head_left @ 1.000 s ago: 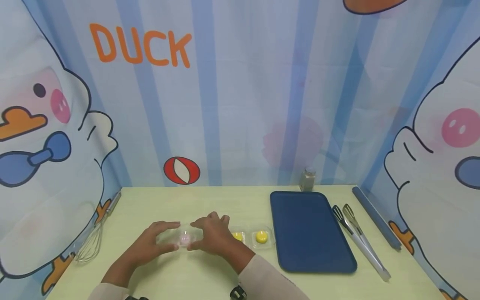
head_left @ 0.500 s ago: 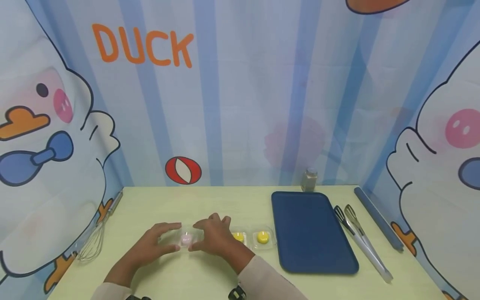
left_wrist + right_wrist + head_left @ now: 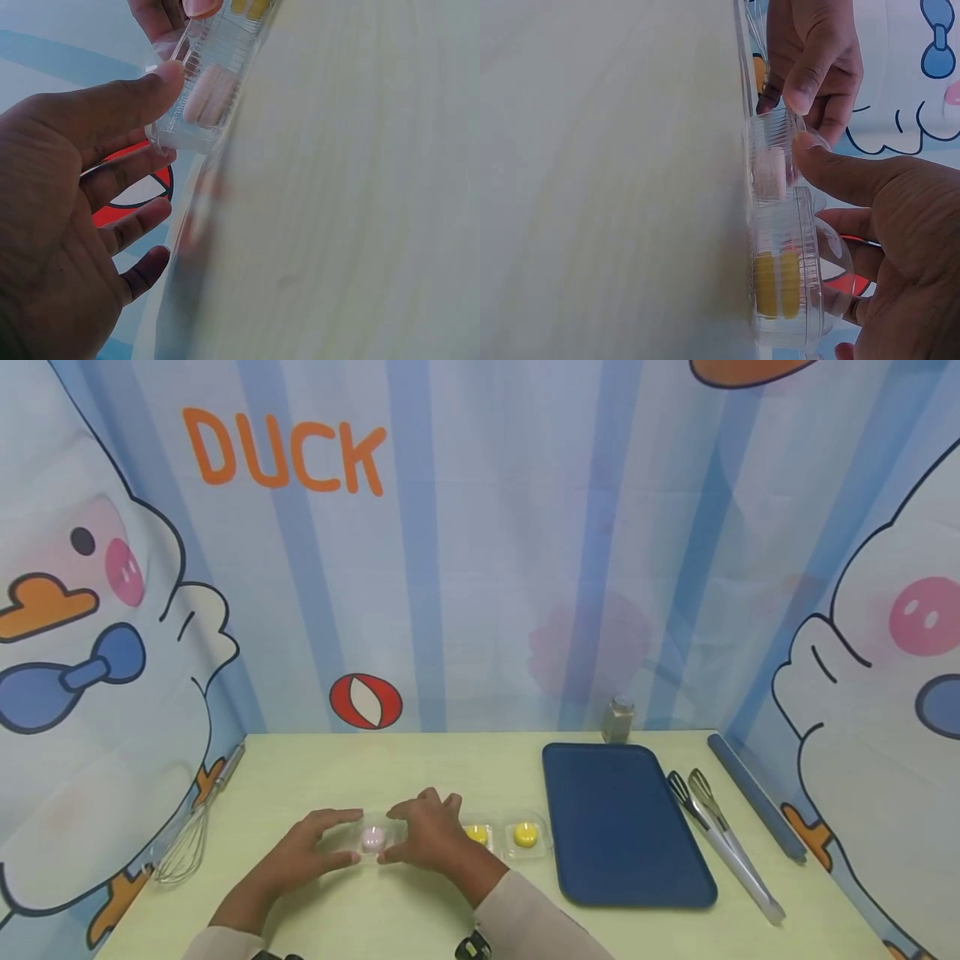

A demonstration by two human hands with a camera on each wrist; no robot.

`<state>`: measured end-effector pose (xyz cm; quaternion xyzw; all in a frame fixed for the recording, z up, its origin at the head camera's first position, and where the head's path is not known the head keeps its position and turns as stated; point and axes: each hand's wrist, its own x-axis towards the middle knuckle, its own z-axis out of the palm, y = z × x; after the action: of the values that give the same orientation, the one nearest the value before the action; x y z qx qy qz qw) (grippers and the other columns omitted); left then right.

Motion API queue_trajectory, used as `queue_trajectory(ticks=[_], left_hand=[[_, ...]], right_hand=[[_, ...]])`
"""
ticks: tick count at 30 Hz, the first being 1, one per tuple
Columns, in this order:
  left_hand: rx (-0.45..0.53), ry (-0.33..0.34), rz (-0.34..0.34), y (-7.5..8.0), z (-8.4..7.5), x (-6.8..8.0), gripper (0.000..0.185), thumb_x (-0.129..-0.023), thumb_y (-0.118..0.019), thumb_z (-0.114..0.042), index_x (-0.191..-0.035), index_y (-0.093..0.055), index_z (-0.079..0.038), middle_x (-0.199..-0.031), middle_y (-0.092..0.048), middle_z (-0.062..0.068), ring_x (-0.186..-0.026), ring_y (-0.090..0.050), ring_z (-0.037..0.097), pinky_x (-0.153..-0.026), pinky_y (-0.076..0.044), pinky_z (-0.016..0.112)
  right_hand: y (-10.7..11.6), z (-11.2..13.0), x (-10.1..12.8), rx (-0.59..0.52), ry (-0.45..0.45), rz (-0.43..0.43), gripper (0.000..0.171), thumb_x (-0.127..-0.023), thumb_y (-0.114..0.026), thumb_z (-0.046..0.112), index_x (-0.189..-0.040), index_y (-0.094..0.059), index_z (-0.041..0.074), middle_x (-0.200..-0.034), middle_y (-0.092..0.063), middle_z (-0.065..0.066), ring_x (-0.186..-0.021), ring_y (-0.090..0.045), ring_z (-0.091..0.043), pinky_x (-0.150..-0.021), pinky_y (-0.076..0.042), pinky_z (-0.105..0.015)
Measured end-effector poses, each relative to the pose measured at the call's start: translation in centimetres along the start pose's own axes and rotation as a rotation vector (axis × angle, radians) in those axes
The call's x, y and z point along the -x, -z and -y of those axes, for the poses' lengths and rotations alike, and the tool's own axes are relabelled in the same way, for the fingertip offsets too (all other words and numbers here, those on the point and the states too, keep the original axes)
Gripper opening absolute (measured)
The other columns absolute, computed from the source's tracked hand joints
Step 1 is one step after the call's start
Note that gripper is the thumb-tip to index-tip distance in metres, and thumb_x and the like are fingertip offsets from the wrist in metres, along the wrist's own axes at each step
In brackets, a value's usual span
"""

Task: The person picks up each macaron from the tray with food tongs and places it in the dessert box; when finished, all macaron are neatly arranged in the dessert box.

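Observation:
A pink macaron [image 3: 373,838] sits in a clear plastic box [image 3: 174,140] on the table. My left hand [image 3: 303,847] pinches the box's left end, thumb on the near rim and forefinger on the far side. At the other end, my right hand [image 3: 433,833] pinches the same box, its thumb [image 3: 817,154] on the near rim. The right hand partly hides a second clear box [image 3: 810,300] with a yellow macaron [image 3: 476,834] in it. Farther right, a third clear box [image 3: 542,852] holds another yellow macaron [image 3: 526,834]. The three boxes stand in a row.
A dark blue tray [image 3: 626,827] lies to the right of the row, close to the third box. Beyond it are metal tongs [image 3: 731,852] and a long dark blue bar [image 3: 756,797]. A small glass jar [image 3: 618,722] stands behind the tray. A whisk [image 3: 187,843] lies at far left.
The head view has shifted slightly. Both hands keep nearly the same places around the box with the pink macaron.

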<state>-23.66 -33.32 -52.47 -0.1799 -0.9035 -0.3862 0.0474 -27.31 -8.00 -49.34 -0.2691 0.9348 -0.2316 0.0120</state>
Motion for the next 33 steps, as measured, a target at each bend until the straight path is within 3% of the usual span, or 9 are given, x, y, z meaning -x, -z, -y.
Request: queue_trajectory(ticks=[10,21,24,29,31,33], left_hand=[[0.035,0.044,0.009,-0.3,0.1,-0.1,0.058,-0.092,-0.089,-0.026,-0.143,-0.070,-0.008,-0.150,-0.068,0.020,-0.144,-0.054,0.056,-0.112,-0.046,0.079],[0.028,-0.011,0.010,-0.3,0.1,0.0,0.058,-0.091,-0.090,-0.026,-0.142,-0.070,-0.007,-0.150,-0.068,0.020,-0.141,-0.056,0.057,-0.109,-0.050,0.078],[-0.040,-0.047,-0.026,-0.5,0.6,0.1,0.058,-0.087,-0.093,-0.024,-0.139,-0.072,-0.008,-0.146,-0.072,0.016,-0.138,-0.062,0.048,-0.110,-0.053,0.070],[-0.143,-0.106,-0.093,-0.8,1.5,0.2,0.054,-0.083,-0.095,-0.023,-0.132,-0.076,-0.014,-0.136,-0.078,0.011,-0.129,-0.070,0.021,-0.110,-0.058,0.047],[-0.133,-0.116,-0.089,-0.7,1.7,0.3,0.057,-0.081,-0.096,-0.027,-0.134,-0.075,-0.015,-0.139,-0.076,0.010,-0.131,-0.069,0.021,-0.112,-0.057,0.044],[-0.118,-0.120,-0.070,-0.6,1.5,0.4,0.060,-0.083,-0.096,-0.031,-0.136,-0.074,-0.015,-0.145,-0.074,0.010,-0.135,-0.068,0.030,-0.113,-0.056,0.051]], right_hand=[[-0.1,0.0,-0.1,-0.002,-0.030,0.001,0.065,-0.075,-0.100,0.050,-0.131,-0.081,0.023,-0.123,-0.073,-0.002,-0.109,-0.056,-0.017,-0.092,-0.033,-0.044],[-0.1,0.1,-0.1,-0.024,-0.059,-0.004,0.063,-0.073,-0.102,0.047,-0.127,-0.083,0.021,-0.126,-0.074,-0.002,-0.114,-0.058,-0.020,-0.094,-0.035,-0.046],[0.0,0.2,-0.1,-0.005,-0.060,-0.003,0.061,-0.073,-0.103,0.045,-0.126,-0.083,0.021,-0.126,-0.076,0.002,-0.115,-0.059,-0.019,-0.094,-0.035,-0.045],[0.0,0.4,-0.1,0.020,-0.064,-0.005,0.060,-0.072,-0.103,0.043,-0.125,-0.084,0.022,-0.128,-0.077,0.006,-0.118,-0.060,-0.019,-0.094,-0.035,-0.044],[-0.1,0.4,-0.1,0.020,-0.067,-0.005,0.061,-0.072,-0.103,0.043,-0.125,-0.084,0.022,-0.128,-0.077,0.006,-0.119,-0.060,-0.019,-0.094,-0.035,-0.044],[-0.1,0.5,-0.1,0.010,-0.069,-0.006,0.061,-0.072,-0.103,0.043,-0.125,-0.083,0.022,-0.128,-0.077,0.005,-0.118,-0.059,-0.019,-0.094,-0.035,-0.044]])
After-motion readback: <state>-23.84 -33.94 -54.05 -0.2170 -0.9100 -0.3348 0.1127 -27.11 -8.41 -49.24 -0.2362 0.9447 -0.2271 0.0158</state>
